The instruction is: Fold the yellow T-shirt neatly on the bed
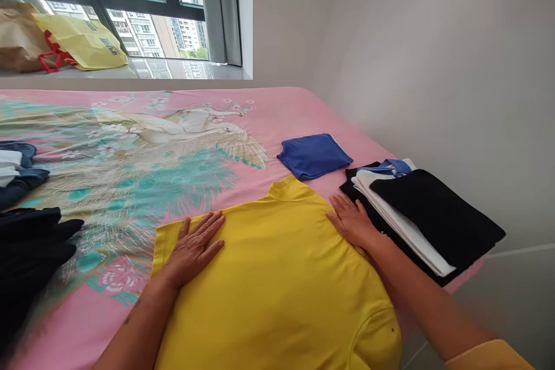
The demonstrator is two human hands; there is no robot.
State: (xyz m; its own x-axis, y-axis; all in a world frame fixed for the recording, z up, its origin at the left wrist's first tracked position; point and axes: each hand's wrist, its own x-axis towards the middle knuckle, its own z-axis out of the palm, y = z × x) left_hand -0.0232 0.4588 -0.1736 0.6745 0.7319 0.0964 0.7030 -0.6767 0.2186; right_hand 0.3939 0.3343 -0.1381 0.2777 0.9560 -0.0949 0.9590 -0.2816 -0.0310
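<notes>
A yellow shirt lies spread on the bed, its collar pointing away from me and its lower part running out of view. My left hand rests flat on the shirt's left shoulder, near the sleeve. On the opposite shoulder edge lies my right hand, palm down with fingers stretched out. Neither hand grips anything. Just beyond the collar is a folded blue garment. To the right of my right hand sits a stack of folded black and white clothes.
Dark clothes are heaped at the left edge of the pink patterned bed sheet. A wall borders the bed on the right. On the windowsill stand a brown paper bag and a yellow bag.
</notes>
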